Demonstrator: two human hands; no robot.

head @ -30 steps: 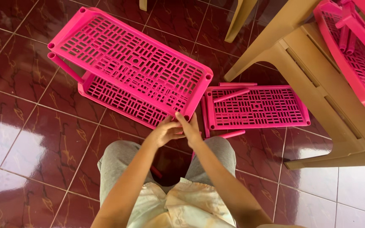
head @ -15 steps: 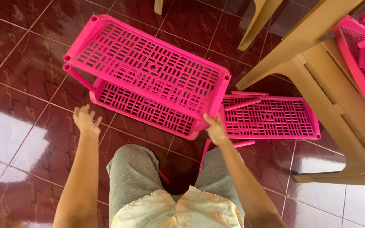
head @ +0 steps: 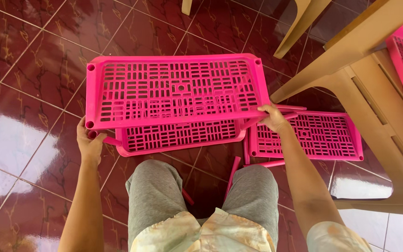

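Both hands now on the pink rack (head: 173,91), which has swung square to the person since half a sec ago, when the left hand hung free.

Left hand (head: 89,142) curls closed round the leg under the rack's near-left corner; right hand (head: 272,117) pinches the near-right corner, fingers closed on the rim. Rack = top shelf w/ lower shelf (head: 178,137) under it, joined by legs, standing on the red tile floor (head: 24,140) in front of the knees. Loose pink shelf (head: 306,135) lies flat just to the right, beside the tan plastic chair (head: 378,102). Loose pink rod (head: 233,175) between the knees.
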